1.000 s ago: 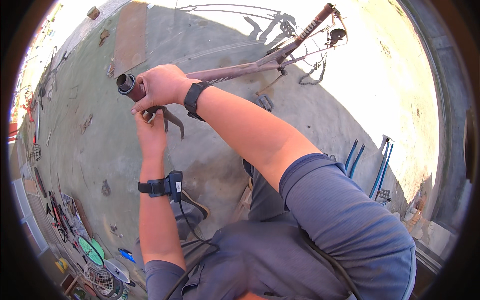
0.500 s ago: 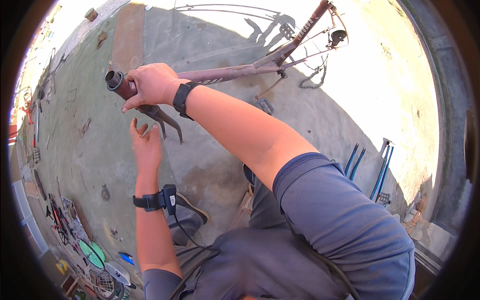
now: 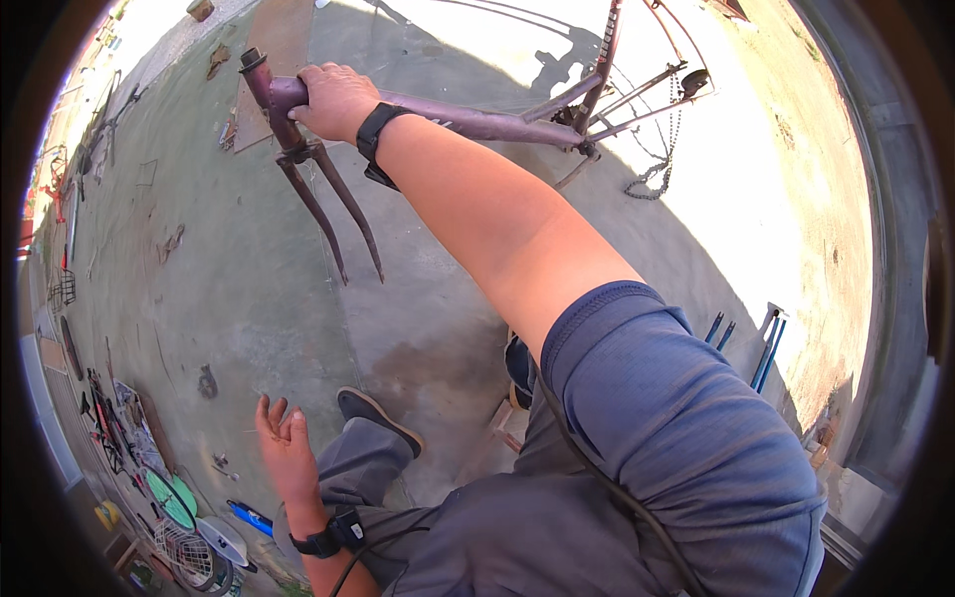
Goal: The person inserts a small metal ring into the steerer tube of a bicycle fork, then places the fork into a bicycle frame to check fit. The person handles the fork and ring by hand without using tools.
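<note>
Right hand (image 3: 340, 102): curled over the purple bicycle frame (image 3: 468, 121) beneath it, underside hold apparently firm but hidden, best snug for steadying the fork (image 3: 346, 196) below-left; left hand (image 3: 286, 448): half open, seemingly empty.

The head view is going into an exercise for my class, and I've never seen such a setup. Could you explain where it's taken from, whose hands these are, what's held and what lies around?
There is no robot here: these are a person's bare hands. A wide fisheye camera on the head looks down, so straight edges bend near the rim. The right hand grips a purplish bicycle frame just behind its front end, where a two-legged fork points downward. The left hand holds nothing visible; its fingers are partly curled. On the ground, part shaded and part sunlit, blue tubes show at right and a wire basket at lower left.
</note>
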